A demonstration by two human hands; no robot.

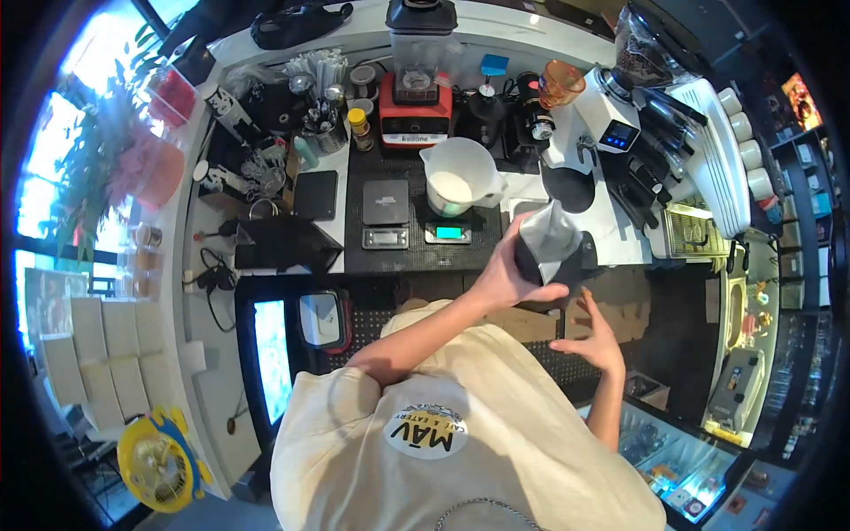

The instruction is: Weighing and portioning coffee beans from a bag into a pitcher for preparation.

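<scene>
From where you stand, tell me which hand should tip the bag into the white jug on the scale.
Probably the left hand: it grips the grey bag close beside the white jug on the scale. The right hand is open, lower, and touches nothing.

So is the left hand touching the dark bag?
Touching: the head view shows the left hand wrapped around the dark bag, with the thumb lying across its lower edge.
</scene>
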